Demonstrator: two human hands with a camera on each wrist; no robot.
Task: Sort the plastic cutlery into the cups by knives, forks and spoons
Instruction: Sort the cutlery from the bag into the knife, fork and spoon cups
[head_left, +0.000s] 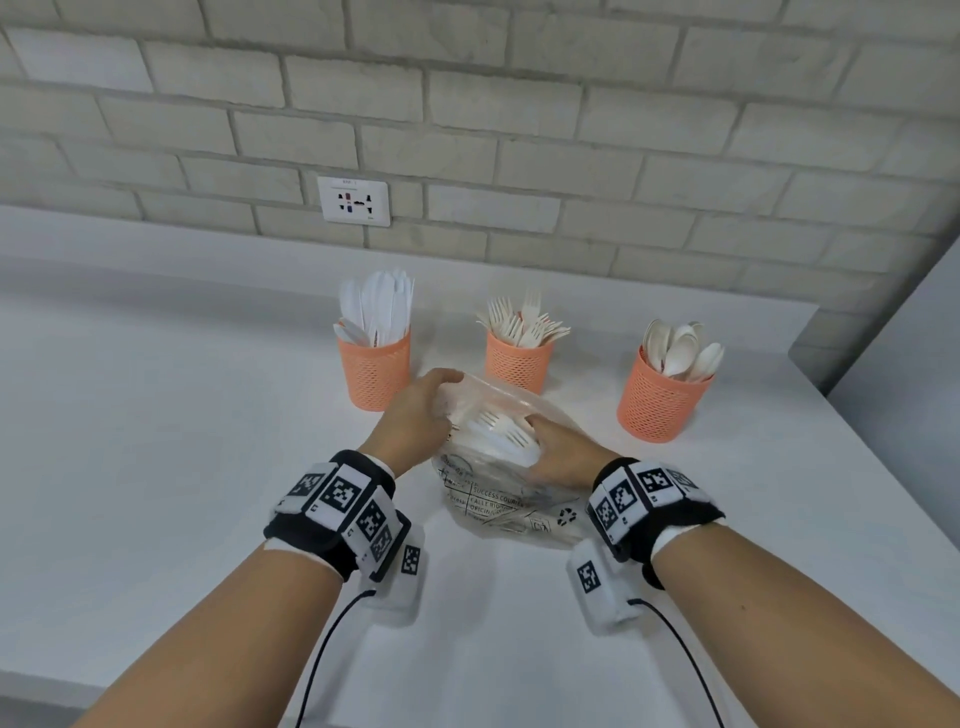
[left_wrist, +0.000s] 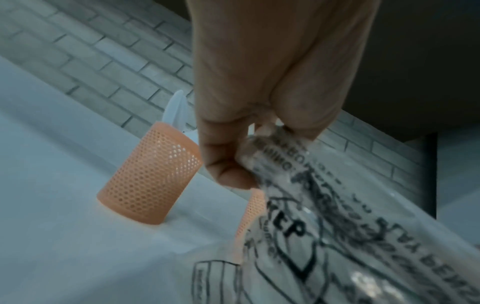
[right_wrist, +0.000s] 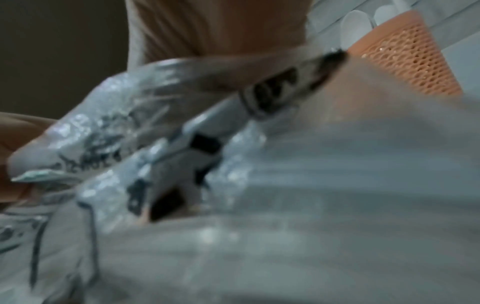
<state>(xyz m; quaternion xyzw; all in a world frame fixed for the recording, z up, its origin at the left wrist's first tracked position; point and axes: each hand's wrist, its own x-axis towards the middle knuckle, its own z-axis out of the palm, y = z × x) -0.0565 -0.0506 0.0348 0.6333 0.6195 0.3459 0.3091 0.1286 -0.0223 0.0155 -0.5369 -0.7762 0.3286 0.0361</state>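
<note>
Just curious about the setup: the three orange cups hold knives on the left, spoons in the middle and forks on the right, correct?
Not quite. The head view shows knives in the left cup, but forks in the middle cup and spoons in the right cup.

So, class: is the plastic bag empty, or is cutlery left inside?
Not empty: forks show through the plastic bag.

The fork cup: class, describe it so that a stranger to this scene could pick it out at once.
Find the white counter below the brick wall; three orange mesh cups stand in a row on it. The fork cup is the middle one, just beyond the clear plastic bag. Tined forks fan out of it, while the left cup holds knives and the right cup holds spoons.
</note>
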